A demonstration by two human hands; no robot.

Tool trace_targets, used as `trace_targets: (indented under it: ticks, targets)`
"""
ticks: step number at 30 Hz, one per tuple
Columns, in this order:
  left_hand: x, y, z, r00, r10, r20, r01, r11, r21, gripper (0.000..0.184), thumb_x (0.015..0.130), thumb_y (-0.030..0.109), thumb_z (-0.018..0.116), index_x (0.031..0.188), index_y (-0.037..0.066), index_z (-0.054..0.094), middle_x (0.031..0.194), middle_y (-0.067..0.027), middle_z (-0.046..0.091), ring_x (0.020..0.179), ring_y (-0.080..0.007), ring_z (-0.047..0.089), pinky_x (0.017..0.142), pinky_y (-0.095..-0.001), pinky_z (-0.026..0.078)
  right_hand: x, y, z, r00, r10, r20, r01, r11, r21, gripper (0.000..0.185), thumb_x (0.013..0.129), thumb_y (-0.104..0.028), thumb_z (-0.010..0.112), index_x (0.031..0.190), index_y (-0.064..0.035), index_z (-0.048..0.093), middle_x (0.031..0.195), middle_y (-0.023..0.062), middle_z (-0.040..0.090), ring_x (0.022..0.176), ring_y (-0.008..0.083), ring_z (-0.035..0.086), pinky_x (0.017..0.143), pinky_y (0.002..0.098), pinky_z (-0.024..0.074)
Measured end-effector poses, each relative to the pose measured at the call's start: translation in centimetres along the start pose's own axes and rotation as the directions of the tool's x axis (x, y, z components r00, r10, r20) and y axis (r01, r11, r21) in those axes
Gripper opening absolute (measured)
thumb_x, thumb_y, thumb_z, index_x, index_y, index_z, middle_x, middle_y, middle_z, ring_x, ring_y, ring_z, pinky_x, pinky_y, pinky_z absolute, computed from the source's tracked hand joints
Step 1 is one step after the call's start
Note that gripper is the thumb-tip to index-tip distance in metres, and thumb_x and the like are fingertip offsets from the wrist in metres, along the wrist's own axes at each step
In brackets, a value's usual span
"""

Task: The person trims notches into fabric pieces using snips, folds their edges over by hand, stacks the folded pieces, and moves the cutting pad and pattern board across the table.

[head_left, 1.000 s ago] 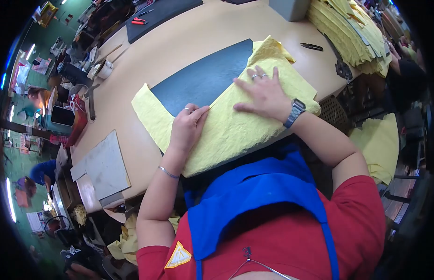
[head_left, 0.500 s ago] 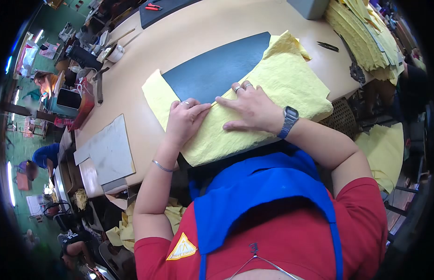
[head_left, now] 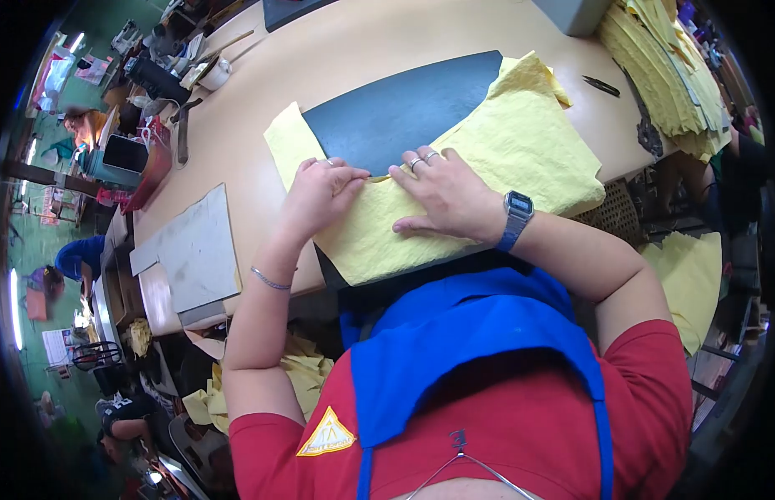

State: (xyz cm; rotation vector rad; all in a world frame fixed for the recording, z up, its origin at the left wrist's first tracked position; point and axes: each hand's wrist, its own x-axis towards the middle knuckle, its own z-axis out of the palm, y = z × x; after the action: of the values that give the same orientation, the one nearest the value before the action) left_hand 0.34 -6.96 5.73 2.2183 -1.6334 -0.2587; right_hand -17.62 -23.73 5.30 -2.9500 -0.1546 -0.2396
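Observation:
A yellow, crinkled leather-like sheet (head_left: 520,158) lies over a dark blue-grey panel (head_left: 404,104), whose curved far part stays uncovered. With thumb and fingertips together, my left hand (head_left: 321,198) pinches the folded edge of the yellow sheet where it meets the panel. My right hand (head_left: 452,198) rests on the sheet just to the right, palm down, fingers and thumb spread. Its fingertips touch near that same edge, a short gap from my left fingers.
Dark snips (head_left: 601,86) lie to the right, near a tall stack of yellow sheets (head_left: 654,75). Grey template pieces (head_left: 187,250) lie on the table (head_left: 246,146) at left. A hammer (head_left: 183,133), a white pot (head_left: 215,73) and a red bin (head_left: 152,167) line the left edge.
The view has shifted slightly, so the panel appears farther right and higher. My left fingers and right fingers are a little farther apart along the edge; both stay on the sheet.

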Motion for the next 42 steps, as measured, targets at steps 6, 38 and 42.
trace_targets:
  ticks: [6,38,42]
  targets:
    - [0.3,0.1,-1.8,0.99,-0.087,0.112,0.083,0.996,0.035,0.006,0.086,0.018,0.069,0.088,0.016,0.074,0.084,0.0014,0.069,0.086,-0.019,0.065,0.111,-0.0584,0.023,0.0,0.1,1.0,0.999,-0.013,-0.034,0.016,0.996,0.089,0.077,0.083,-0.058,0.062,0.128,0.0031,0.053,0.122,0.0216,0.055,0.116,0.0347,0.054,0.084,0.042,0.0531]
    - [-7.3,0.3,0.7,0.829,-0.301,-0.472,0.418,0.894,0.164,0.04,0.087,0.045,0.065,0.106,0.011,0.067,0.099,-0.0096,0.067,0.102,-0.0291,0.064,0.1,-0.0565,0.038,-2.0,3.7,-0.8,0.997,-0.058,-0.049,0.066,0.98,0.189,0.077,0.083,-0.062,0.063,0.139,-0.0112,0.047,0.137,0.0233,0.046,0.127,0.044,0.045,0.106,0.0528,0.0378]
    - [-11.9,2.7,3.1,0.777,-0.548,-0.31,0.545,0.832,-0.103,0.052,0.089,0.046,0.064,0.113,0.0,0.063,0.1,-0.0136,0.067,0.095,-0.0308,0.065,0.083,-0.0436,0.049,-3.9,0.2,1.2,0.981,0.184,0.063,-0.188,0.98,0.06,0.088,0.085,-0.067,0.055,0.151,-0.0126,0.031,0.152,0.0245,0.031,0.144,0.0409,0.024,0.114,0.0622,0.0163]
